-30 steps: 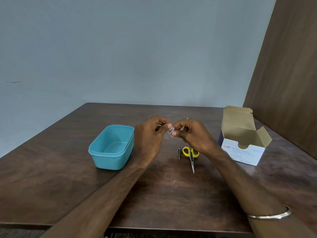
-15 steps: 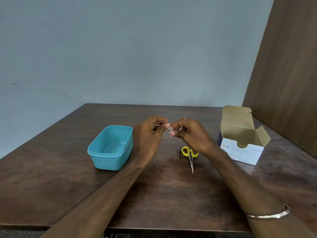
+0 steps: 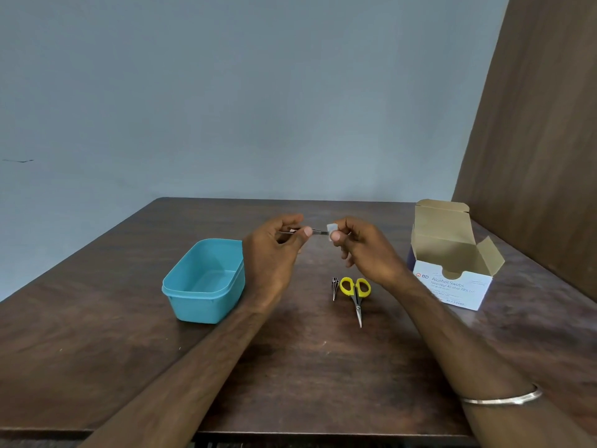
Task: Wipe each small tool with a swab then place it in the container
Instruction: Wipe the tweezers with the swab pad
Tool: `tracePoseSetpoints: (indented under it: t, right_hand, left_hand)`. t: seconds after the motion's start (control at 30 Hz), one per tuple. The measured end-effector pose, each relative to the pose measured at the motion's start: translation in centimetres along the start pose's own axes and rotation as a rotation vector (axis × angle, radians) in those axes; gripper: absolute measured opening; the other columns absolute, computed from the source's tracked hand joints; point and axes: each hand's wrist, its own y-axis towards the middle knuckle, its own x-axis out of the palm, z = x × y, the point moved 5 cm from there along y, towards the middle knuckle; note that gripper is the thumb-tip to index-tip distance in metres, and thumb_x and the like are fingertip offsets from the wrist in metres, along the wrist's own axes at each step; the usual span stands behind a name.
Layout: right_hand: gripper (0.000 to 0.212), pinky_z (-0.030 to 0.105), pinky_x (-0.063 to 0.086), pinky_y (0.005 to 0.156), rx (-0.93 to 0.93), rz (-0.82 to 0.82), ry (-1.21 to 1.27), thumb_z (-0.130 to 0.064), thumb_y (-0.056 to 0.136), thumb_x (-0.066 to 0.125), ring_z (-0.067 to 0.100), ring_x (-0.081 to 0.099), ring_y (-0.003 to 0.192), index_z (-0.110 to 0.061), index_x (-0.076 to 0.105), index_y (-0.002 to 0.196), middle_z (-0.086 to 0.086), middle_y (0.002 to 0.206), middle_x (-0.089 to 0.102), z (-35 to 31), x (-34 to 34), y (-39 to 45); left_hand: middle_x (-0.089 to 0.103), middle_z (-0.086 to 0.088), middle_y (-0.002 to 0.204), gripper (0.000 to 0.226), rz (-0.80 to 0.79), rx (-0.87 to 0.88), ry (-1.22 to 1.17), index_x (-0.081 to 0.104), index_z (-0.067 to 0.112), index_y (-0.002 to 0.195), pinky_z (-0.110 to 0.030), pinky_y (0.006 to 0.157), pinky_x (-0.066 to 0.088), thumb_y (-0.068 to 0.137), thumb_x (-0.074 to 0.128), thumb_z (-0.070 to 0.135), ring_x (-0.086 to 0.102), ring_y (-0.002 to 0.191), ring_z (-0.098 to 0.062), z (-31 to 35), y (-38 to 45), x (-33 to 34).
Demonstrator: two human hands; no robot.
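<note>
From the head view, the left hand [image 3: 274,250] pinches a thin metal tool [image 3: 318,231] between thumb and fingertips, holding it level above the table [image 3: 97,344], while the right hand [image 3: 361,250] pinches a small white swab [image 3: 332,229] at the tool's free end. A moment ago the two hands were bunched tightly together with the swab buried between the fingers; now they have drawn apart, so a short stretch of bare metal shows between them and the swab sits right at the tip. That looks like the end of a wiping stroke, run out along the length of the tool, though whether another pass is needed I cannot say. Just to the outside of the left hand stands the blue container [image 3: 203,282], open, and I can see nothing in it; so this is probably the first tool being cleaned, and its drop is a short move leftward. Below and between the hands, on the table, lie yellow-handled scissors [image 3: 355,294] and, just beside them, a small dark pointed tool [image 3: 335,286], both seemingly waiting their turn. Beyond the right hand, well apart, sits the open swab box [image 3: 452,279]. A bangle [image 3: 504,397] circles the right wrist.
</note>
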Motion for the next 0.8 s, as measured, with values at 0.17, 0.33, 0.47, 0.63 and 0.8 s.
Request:
tracePoseSetpoints:
  t: [0.17,0.33,0.47,0.63,0.8]
  right_hand:
    - [0.019,0.035,0.053,0.057,0.022,0.099,0.281,-0.011,0.100,0.056,0.013,0.053,0.061,-0.010,0.063,0.083,0.004,0.075,0.057,-0.1,-0.5,0.1]
    - [0.011,0.036,0.054,0.058,0.079,0.099,0.512,-0.011,0.097,0.061,0.015,0.051,0.061,-0.005,0.068,0.091,0.005,0.074,0.059,-0.2,0.3,-0.2]
    - [0.008,0.035,0.055,0.059,0.104,0.038,0.517,-0.011,0.094,0.065,0.013,0.054,0.062,-0.007,0.072,0.093,0.007,0.076,0.060,-0.1,1.0,-0.5]
    - [0.012,0.033,0.056,0.059,0.114,0.051,0.480,-0.012,0.092,0.067,0.013,0.054,0.062,-0.004,0.073,0.099,0.009,0.079,0.062,-0.1,1.0,-0.5]
    - [0.008,0.034,0.054,0.058,0.130,0.085,0.574,-0.012,0.093,0.066,0.014,0.053,0.061,-0.008,0.072,0.092,0.005,0.076,0.062,0.0,0.5,-0.4]
  left_hand:
    - [0.076,0.006,0.098,0.026,-0.127,-0.038,0.114,0.074,0.020,0.107,-0.040,0.080,0.060,0.082,0.076,0.025,0.070,0.085,-0.005,-0.8,-0.3,1.0]
    - [0.076,0.002,0.102,0.026,-0.214,0.016,0.172,0.072,0.017,0.112,-0.039,0.081,0.060,0.086,0.071,0.020,0.070,0.087,-0.007,-0.5,-0.9,1.7]
    - [0.076,0.002,0.101,0.026,-0.177,0.027,0.158,0.072,0.017,0.112,-0.040,0.077,0.060,0.086,0.072,0.021,0.071,0.086,-0.008,-0.5,-0.8,1.3]
    - [0.076,0.001,0.100,0.026,-0.189,0.035,0.160,0.072,0.016,0.112,-0.039,0.077,0.060,0.086,0.071,0.021,0.071,0.085,-0.009,-0.4,-0.9,1.4]
    - [0.076,0.001,0.096,0.024,-0.215,0.038,0.167,0.073,0.015,0.110,-0.038,0.076,0.060,0.087,0.071,0.018,0.070,0.083,-0.008,-0.4,-1.0,1.6]
